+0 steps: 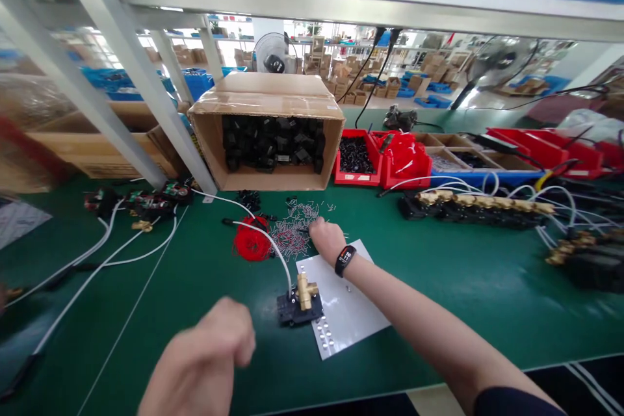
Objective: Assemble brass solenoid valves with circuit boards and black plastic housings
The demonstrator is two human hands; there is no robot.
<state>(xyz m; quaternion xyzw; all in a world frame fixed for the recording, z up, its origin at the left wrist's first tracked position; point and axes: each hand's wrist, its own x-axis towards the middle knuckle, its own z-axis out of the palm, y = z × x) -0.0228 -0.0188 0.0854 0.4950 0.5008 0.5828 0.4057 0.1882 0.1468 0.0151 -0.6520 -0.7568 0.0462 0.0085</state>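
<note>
My right hand (324, 234) reaches forward over a scatter of small metal pins (292, 229) on the green mat, fingers curled down into the pile; a black band sits on its wrist. My left hand (214, 351) hovers low near the front edge, curled into a loose fist, its contents hidden. Between them stands a brass fitting on a black block (300, 302), with a white tube running from it, beside a white sheet (348, 315) carrying small silver parts. A red coil (251, 240) lies left of the pins.
An open cardboard box (268, 136) of black parts lies on its side at the back. Red bins (358, 159) stand to its right. Rows of brass-and-black assemblies (480, 205) with white tubes fill the right. Cables and connectors (146, 205) lie left by a slanted frame post (141, 91).
</note>
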